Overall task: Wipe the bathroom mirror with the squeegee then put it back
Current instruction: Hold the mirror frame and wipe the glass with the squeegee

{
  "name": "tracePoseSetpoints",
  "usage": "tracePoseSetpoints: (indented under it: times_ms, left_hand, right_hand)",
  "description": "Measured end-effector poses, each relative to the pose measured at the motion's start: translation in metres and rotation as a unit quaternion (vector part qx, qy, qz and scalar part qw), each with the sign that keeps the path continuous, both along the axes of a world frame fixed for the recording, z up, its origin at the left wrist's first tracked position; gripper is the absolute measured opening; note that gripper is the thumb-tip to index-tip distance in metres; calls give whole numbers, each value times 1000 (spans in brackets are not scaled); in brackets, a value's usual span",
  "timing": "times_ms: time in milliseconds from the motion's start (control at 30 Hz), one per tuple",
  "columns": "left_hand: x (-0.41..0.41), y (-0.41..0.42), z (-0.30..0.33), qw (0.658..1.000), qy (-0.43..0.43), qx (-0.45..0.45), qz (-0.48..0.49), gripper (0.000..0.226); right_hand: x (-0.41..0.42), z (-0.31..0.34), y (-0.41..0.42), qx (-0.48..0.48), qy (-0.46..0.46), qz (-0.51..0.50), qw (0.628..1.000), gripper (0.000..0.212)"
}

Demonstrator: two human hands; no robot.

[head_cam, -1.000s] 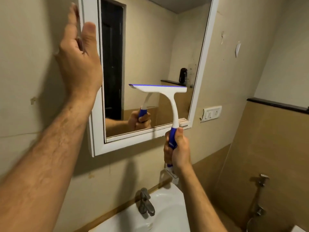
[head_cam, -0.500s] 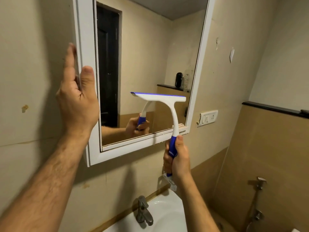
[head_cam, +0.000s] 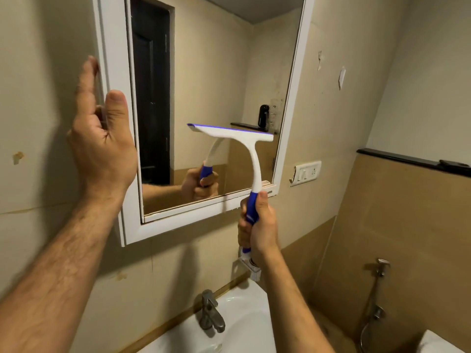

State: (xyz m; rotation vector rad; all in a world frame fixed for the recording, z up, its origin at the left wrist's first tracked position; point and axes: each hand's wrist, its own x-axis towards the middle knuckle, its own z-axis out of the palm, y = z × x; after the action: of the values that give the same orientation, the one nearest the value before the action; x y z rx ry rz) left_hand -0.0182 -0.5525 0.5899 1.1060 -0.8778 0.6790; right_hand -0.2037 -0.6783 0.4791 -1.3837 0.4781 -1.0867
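Gripping the squeegee handle, right hand fingers wrapped tight; left hand spread wide beside mirror.

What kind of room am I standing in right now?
Most likely a home bathroom. A white-framed mirror hangs on the wall above a white sink with a metal tap, and a hand sprayer is mounted low on the tiled wall to the right.

white sink, metal tap, wall switch
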Motion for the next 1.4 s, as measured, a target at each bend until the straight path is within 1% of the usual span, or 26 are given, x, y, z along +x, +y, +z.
tracePoseSetpoints:
  times_ms: [100,200,267,367,467,533,667,733,833,933,1000,1067,1167,1233,1300,1400]
  left_hand:
    - [3,-3,0,1000,-10,-4,-6,49]
    - [7,-4,-1,999,-11,-38,-4,46]
    - [8,-4,-1,999,0,-51,-9,47]
    - [10,-4,1,998,-1,-57,-8,49]
    - [12,-5,0,998,-15,-60,7,44]
    - [12,-5,0,998,-16,-63,9,43]
    - [12,-4,1,998,-20,-65,8,42]
    - [12,-5,1,998,-21,-65,7,42]
    - [12,-5,2,998,-14,-63,5,42]
    - [12,-5,2,998,-18,-62,3,41]
    - [11,-5,1,998,-21,-60,2,41]
    - [11,-6,0,998,-19,-63,2,41]
    - [10,-7,2,998,-15,-65,7,41]
    - [9,-7,2,998,-13,-65,9,42]
    - [8,-7,1,998,-9,-62,11,42]
    - [7,-5,1,998,-5,-61,4,42]
  right_hand:
    - [1,-34,2,2,7,-1,1000,65]
    - [-4,-66,12,9,23,-9,1000,74]
    - [-4,-55,20,21,23,-2,1000,68]
    - [9,-10,29,-12,11,26,1000,55]
    - [26,15,37,-36,3,21,999,51]
    - [31,3,43,-41,0,20,999,50]
    - [25,-35,51,-15,-2,35,999,54]
    - [25,-27,50,-24,4,42,999,55]
    - [30,6,48,-46,3,42,998,60]
    - [34,14,48,-60,-1,37,997,57]
    - [33,-3,51,-53,0,37,998,55]
    - [30,-31,53,-38,7,36,999,58]
    - [21,-65,57,-31,18,49,998,72]
    - [16,-68,58,-25,20,65,997,75]
    - [16,-55,55,-17,21,67,997,70]
    - [22,-27,52,-25,28,47,998,55]
